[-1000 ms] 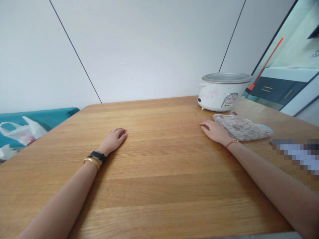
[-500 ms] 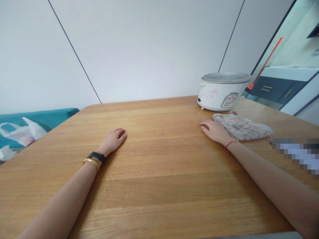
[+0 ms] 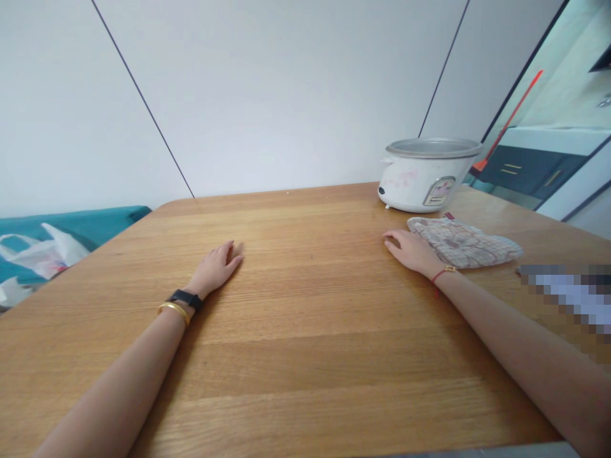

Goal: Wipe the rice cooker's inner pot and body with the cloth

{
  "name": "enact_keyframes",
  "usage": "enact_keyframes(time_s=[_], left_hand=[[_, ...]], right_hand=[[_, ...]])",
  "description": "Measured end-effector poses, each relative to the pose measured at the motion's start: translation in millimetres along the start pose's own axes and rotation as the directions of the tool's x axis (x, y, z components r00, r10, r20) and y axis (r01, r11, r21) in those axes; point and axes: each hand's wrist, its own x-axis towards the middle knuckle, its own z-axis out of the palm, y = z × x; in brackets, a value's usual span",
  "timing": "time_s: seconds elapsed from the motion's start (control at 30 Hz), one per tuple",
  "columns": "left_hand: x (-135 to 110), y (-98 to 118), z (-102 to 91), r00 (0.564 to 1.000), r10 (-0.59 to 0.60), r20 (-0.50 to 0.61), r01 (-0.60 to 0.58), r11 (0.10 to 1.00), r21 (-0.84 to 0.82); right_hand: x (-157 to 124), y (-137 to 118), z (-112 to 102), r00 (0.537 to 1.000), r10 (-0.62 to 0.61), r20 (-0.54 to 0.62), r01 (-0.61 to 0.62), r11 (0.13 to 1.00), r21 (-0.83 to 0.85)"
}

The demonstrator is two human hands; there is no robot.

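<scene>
My left hand [image 3: 214, 268] rests on the left half of the wooden table [image 3: 296, 331], thumb apart from the fingers and nothing in it. A black watch band [image 3: 187, 299] and a gold bangle [image 3: 174, 312] circle that wrist. On the right, my right hand [image 3: 411, 250] lies palm down, fingers loosely bent and apart, holding nothing. Its back edge is beside a checked cloth oven mitt [image 3: 465, 243], perhaps touching it. Behind the mitt stands a white rice cooker [image 3: 417, 179] without a lid, its inside mostly hidden from here.
A blurred-out item [image 3: 568, 292] lies at the table's right edge. White plastic bags [image 3: 50, 254] sit on a teal seat [image 3: 105, 224] to the left. The white wall [image 3: 267, 95] borders the table's far side. Through a doorway at right, a red-handled broom [image 3: 513, 117] leans near a dark cabinet.
The fingers of my left hand have lifted and straightened a little, away from the thumb. My right hand, the mitt and the rice cooker stay where they were.
</scene>
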Motion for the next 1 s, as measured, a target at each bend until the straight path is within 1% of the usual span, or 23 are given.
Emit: enact_keyframes(time_s=[0.43,0.63,0.87,1.0], left_hand=[[0.2,2.8,-2.2,1.000,0.007,0.014,-0.008,1.000,0.028],[0.1,1.7,-1.7,0.998,0.057,0.009,-0.057,0.998,0.032],[1.1,0.6,-0.8,0.999,0.035,0.011,-0.036,0.998,0.045],[1.6,-0.1,-0.5,0.999,0.038,0.008,-0.038,0.999,0.036]], right_hand=[[-1.8,-1.6,0.1,1.000,0.005,-0.011,-0.005,1.000,0.002],[-1.5,-2.7,-0.4,1.000,0.014,-0.009,-0.014,1.000,0.003],[-1.3,-3.3,-1.5,1.000,0.017,0.004,-0.017,1.000,-0.005],[-0.5,-1.5,-1.2,1.000,-0.007,0.012,0.007,1.000,0.004]])
